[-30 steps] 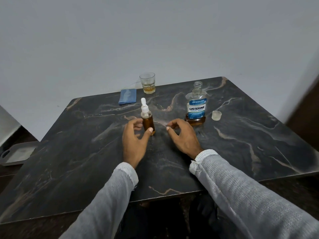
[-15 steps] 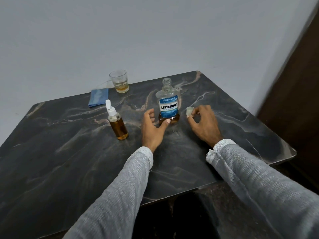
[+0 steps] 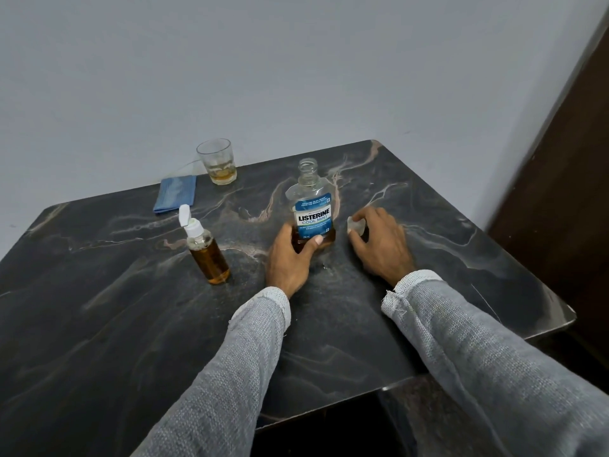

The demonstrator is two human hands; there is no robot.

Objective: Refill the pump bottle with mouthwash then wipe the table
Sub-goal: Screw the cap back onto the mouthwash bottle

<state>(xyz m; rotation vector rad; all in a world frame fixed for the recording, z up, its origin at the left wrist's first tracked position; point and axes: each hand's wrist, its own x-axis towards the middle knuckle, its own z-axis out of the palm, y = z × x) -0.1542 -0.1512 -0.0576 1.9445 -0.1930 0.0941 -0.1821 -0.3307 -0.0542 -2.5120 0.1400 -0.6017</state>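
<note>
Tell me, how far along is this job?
The pump bottle looks refilled with its pump on. The left hand grips the open Listerine bottle; the right hand picks up its cap. Capping and wiping with the blue cloth remain.

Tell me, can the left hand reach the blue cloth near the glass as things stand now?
Probably yes, but not at once. The left hand grips the mouthwash bottle and must let go first. The pump bottle stands partly on the way to the blue cloth, so the hand should pass around it.
</note>
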